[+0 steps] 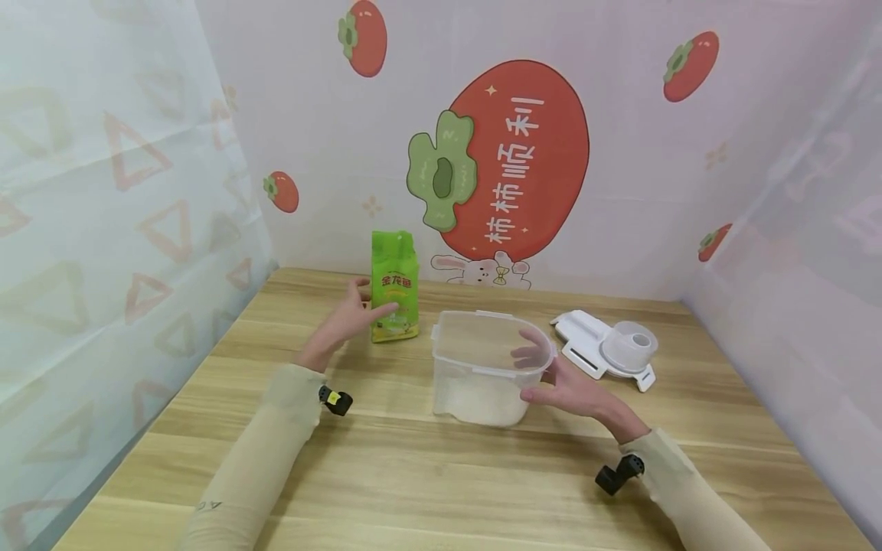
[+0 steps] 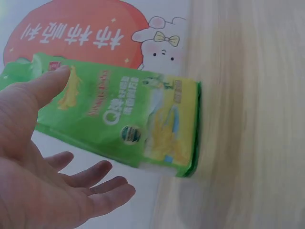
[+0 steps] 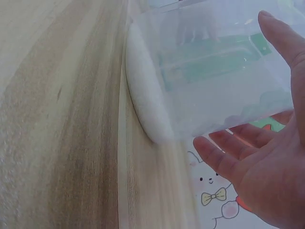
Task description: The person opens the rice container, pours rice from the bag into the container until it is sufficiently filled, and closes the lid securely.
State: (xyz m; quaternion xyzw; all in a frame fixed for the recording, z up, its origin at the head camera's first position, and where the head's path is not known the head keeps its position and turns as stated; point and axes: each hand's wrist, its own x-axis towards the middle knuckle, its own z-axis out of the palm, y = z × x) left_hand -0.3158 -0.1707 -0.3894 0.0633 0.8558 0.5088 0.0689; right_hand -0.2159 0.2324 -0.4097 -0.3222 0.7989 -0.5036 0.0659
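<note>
A green printed bag [image 1: 395, 287] stands upright on the table. My left hand [image 1: 354, 310] is at its left side, the thumb reaching across the front and the other fingers spread. In the left wrist view the fingers [image 2: 93, 174] stay apart from the bag [image 2: 121, 112]. To the right of the bag sits a clear plastic container [image 1: 448, 379] without a lid, white grains [image 3: 145, 86] lying in its bottom. My right hand [image 1: 565, 386] is at the container's right side, thumb and fingers spread around its corner; whether it touches the wall I cannot tell.
A white lid [image 1: 582, 340] lies on the table to the right of the container, with a small translucent cup [image 1: 628, 346] on it. Behind the wooden table [image 1: 427, 482] hangs a printed backdrop [image 1: 620, 252], and patterned curtains [image 1: 124, 252] close off the sides.
</note>
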